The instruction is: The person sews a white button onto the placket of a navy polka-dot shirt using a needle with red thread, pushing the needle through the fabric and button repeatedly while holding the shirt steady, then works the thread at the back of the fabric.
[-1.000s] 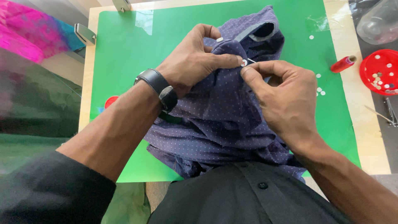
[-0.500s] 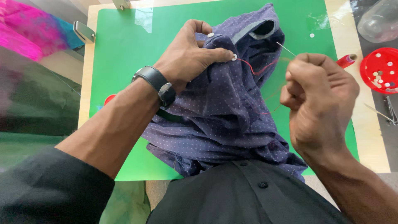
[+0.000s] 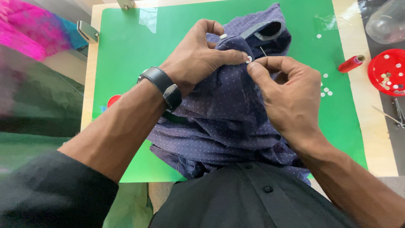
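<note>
both my hands work one blue shirt [image 3: 228, 122]: left hand [image 3: 196, 59] pinches a fold, right hand [image 3: 287, 93] pinches a needle [image 3: 263, 51] pointing up and away, on a green mat [image 3: 126, 55].

A crumpled navy dotted shirt [image 3: 236, 122] fills the middle of the green mat [image 3: 126, 55], with both hands [image 3: 198, 59] [image 3: 287, 93] pressed together on top of it. Left of the shirt, the mat lies open up to the far edge, apart from a small red disc [image 3: 113, 100] near the left forearm. On the right, the passage is narrower: loose white buttons [image 3: 325, 89] dot the mat, and a red thread spool [image 3: 351, 63], a red button dish [image 3: 388, 66] and scissors [image 3: 394, 116] crowd the worktop [image 3: 371, 139] edge.
</note>
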